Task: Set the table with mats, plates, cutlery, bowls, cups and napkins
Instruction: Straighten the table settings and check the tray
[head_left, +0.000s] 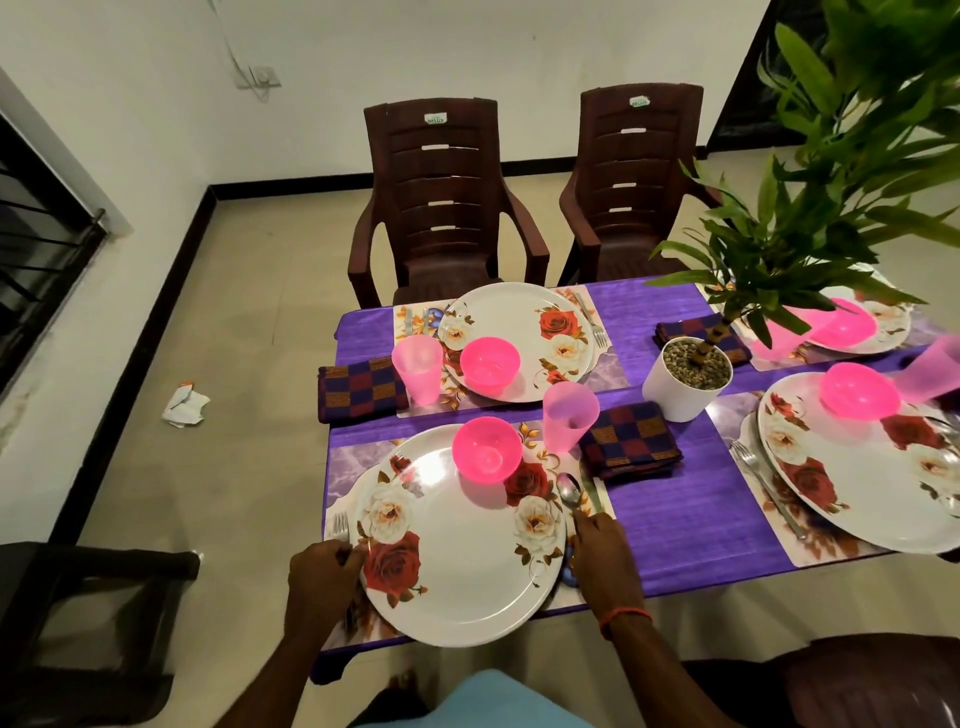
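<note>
Purple-clothed table (675, 519), four settings laid. Step judged: squaring cutlery at the near plate (467, 561).

- Left hand (324, 566) curls round the fork (340, 527) handle, left of plate, on the mat (353, 462).
- Right hand (597, 540) lies over the spoon (569, 491) handle, right of plate, knife (591, 491) just beside. Pinch or press: cannot tell.

Slide both pieces parallel to the plate, handles level. Cup (569, 415) and napkin (631, 439) stand near the spoon tip; potted plant (685, 384) is well apart.
</note>
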